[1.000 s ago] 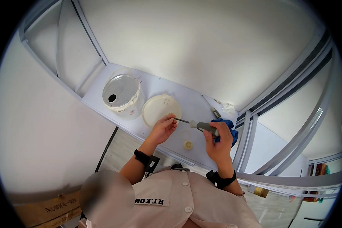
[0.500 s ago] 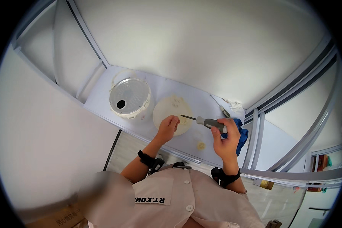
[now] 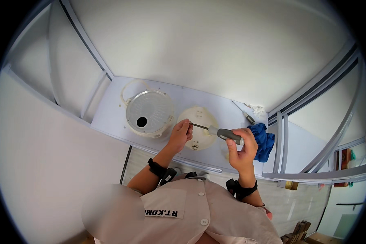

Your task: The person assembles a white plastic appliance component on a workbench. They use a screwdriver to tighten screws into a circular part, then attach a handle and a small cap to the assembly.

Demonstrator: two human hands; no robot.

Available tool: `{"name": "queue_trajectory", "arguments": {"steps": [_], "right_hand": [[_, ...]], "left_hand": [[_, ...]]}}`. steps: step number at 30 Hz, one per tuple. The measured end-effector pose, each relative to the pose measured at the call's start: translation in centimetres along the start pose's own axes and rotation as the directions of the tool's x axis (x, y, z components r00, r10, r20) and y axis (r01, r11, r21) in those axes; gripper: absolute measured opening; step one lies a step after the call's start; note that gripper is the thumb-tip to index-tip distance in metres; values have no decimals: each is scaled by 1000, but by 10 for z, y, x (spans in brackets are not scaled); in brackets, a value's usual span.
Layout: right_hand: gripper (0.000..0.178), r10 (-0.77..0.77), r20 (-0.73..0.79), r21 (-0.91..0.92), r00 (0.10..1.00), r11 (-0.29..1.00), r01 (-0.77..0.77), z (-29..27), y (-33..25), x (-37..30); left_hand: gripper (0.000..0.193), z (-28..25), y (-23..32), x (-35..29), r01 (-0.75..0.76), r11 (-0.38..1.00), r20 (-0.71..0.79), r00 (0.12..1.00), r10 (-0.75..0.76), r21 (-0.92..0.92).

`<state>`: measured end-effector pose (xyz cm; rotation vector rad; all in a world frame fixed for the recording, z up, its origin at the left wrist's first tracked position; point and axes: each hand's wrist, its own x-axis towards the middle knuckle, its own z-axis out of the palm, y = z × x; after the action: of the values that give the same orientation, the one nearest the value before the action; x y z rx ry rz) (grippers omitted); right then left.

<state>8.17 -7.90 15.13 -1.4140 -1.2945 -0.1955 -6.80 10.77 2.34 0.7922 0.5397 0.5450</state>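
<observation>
My right hand (image 3: 243,151) is wrapped round the grey handle of a screwdriver (image 3: 227,136), its shaft pointing left. The screwdriver's tip meets the pinched fingers of my left hand (image 3: 180,136); whatever lies between those fingers is too small to make out. Beneath both hands, a round cream-coloured cover (image 3: 207,118) with small fittings lies flat on the white bench (image 3: 187,94). To its left stands a round white appliance body (image 3: 150,113), with a shiny metal face, a dark round hole and a pale looped handle or cord behind it.
Right of the cover lie a crumpled blue cloth (image 3: 264,142), a second screwdriver (image 3: 248,117) and a white crumpled tissue (image 3: 257,109). Grey frame posts (image 3: 279,142) rise at the bench's right end, and a white wall (image 3: 199,49) closes off the back.
The screwdriver's tip has come to my left fingers, where a small gap showed before. My view has shifted a little, so the bench things appear farther right.
</observation>
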Motion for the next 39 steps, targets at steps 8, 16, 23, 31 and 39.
{"name": "queue_trajectory", "arguments": {"steps": [8, 16, 23, 31, 39], "right_hand": [[24, 67, -72, -33, 995, 997, -69, 18, -22, -10], [24, 112, -80, -91, 990, 989, -119, 20, -40, -16], [31, 134, 123, -87, 983, 988, -124, 7, -55, -4], [30, 333, 18, -55, 943, 942, -332, -3, -36, -13], [31, 341, -13, -149, 940, 929, -339, 13, -22, -23]], "left_hand": [[26, -31, 2, 9, 36, 999, 136, 990, -33, -23], [30, -37, 0, 10, -74, 993, 248, 968, 50, 89], [31, -43, -1, 10, -77, 985, 253, 967, 36, 156], [33, -33, 10, -9, -298, 701, 359, 931, 64, 648], [17, -34, 4, -12, -637, 209, 611, 771, 181, 742]]}}
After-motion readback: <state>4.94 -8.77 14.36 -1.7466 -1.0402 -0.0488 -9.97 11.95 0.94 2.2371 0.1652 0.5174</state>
